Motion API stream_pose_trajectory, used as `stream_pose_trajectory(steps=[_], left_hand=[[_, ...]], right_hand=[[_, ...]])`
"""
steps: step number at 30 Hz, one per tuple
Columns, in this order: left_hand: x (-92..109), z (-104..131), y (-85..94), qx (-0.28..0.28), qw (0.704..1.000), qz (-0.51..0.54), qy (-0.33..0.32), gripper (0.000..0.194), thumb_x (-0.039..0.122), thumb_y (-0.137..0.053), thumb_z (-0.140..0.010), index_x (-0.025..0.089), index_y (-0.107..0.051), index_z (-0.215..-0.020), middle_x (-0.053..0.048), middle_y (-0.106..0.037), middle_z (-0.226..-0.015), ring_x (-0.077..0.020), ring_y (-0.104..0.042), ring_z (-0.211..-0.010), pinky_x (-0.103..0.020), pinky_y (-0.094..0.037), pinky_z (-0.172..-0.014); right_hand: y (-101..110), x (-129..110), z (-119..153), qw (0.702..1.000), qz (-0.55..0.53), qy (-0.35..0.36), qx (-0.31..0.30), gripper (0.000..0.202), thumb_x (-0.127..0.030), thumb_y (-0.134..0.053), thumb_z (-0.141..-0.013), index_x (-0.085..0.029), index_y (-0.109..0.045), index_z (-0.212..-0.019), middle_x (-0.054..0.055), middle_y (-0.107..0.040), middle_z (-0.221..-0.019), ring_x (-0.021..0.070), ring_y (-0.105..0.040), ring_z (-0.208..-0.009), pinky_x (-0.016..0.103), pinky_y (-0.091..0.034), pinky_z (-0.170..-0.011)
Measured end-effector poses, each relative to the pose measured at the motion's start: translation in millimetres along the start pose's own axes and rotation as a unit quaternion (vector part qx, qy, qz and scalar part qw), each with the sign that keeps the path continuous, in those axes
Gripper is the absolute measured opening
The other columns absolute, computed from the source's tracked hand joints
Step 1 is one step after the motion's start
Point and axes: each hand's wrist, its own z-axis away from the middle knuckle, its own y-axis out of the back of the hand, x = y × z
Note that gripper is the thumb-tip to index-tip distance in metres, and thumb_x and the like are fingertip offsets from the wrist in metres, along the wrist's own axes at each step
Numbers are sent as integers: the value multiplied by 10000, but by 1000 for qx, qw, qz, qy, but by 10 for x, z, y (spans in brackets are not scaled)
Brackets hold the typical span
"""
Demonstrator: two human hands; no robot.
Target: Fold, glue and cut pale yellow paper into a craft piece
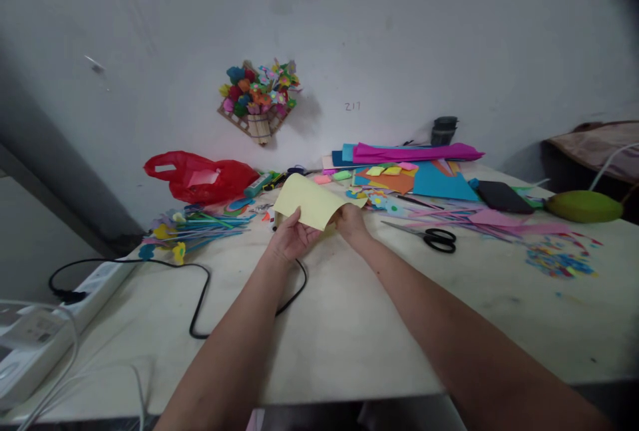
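A pale yellow sheet of paper point(312, 199), curved over on itself, is held above the table between my two hands. My left hand point(294, 237) grips its near edge, thumb on top and fingers beneath. At the sheet's right side my right hand point(349, 223) is closed on the edge; its fingertips are partly hidden under the paper. Black-handled scissors point(439, 240) lie on the table to the right of my right hand, blades pointing left. Small paper flowers point(379, 201) sit just behind that hand.
A black cable point(202, 291) runs across the table from a white power strip point(107, 278). Flower stems point(214, 225) and a red plastic bag point(200, 178) lie left. Coloured sheets point(444, 180), a black phone-like slab point(504, 197) and paper scraps point(562, 261) lie right.
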Motion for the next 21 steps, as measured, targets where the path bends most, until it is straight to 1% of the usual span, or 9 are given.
stream_pose_trajectory(steps=[2,3,4,6,8,11,15,18,21], left_hand=[[12,8,-3,6,1000,1,-3,315,280,-420,-883,112,-499,-1138,-98,-694,-807,-193,-667,-703,-300,-532,-626],[20,13,-4,14,1000,1,-3,283,278,-421,-883,111,-522,-1089,-89,-690,-770,-174,-659,-639,-274,-524,-576],[27,20,-7,20,1000,4,-4,249,274,-422,-883,112,-541,-1030,-72,-681,-712,-147,-635,-553,-239,-502,-509],[41,35,-15,23,1000,15,-9,203,267,-423,-883,118,-557,-915,-27,-636,-590,-85,-525,-382,-180,-409,-376],[51,50,-25,12,1000,25,-12,195,265,-424,-883,125,-552,-837,4,-596,-534,-46,-400,-290,-161,-312,-304],[59,66,-33,4,1000,25,-1,218,267,-408,-888,127,-548,-796,5,-611,-563,-24,-318,-252,-160,-264,-278],[65,65,-16,-2,1000,14,13,222,273,-421,-883,126,-564,-797,-6,-631,-591,-12,-281,-235,-153,-244,-268],[69,63,-2,-9,1000,9,22,243,268,-414,-885,120,-576,-780,-21,-641,-600,-9,-272,-226,-150,-226,-260],[68,66,-7,-9,1000,10,25,290,274,-382,-898,112,-590,-778,-29,-641,-593,-10,-269,-222,-152,-228,-256]], right_hand=[[28,-32,19,999,30,-4,11,215,-141,-479,-720,-140,-671,-623,57,-660,-600,185,-633,-674,262,-469,-647],[34,-44,27,1000,23,-11,17,208,-147,-486,-720,-150,-665,-613,47,-660,-598,178,-634,-689,256,-468,-663],[33,-53,32,1000,-2,-17,17,200,-156,-489,-723,-156,-663,-626,36,-660,-600,167,-634,-684,247,-470,-658],[17,-57,32,995,-90,-47,-1,175,-184,-495,-731,-157,-663,-687,22,-666,-621,144,-632,-632,221,-470,-586],[-8,-50,22,977,-189,-93,-30,162,-213,-513,-724,-144,-658,-744,31,-678,-661,140,-631,-587,204,-451,-493],[-36,-29,10,944,-288,-146,-64,169,-235,-553,-690,-125,-653,-772,59,-689,-700,154,-638,-583,196,-425,-430],[-44,-10,18,917,-355,-164,-78,214,-231,-586,-652,-121,-644,-826,65,-689,-715,148,-633,-559,184,-408,-398],[-40,-22,29,913,-367,-158,-80,234,-221,-584,-645,-119,-642,-847,65,-687,-719,142,-628,-553,178,-405,-394],[-49,-23,24,928,-333,-148,-73,218,-207,-554,-662,-115,-645,-837,63,-682,-703,137,-619,-551,178,-403,-398]])
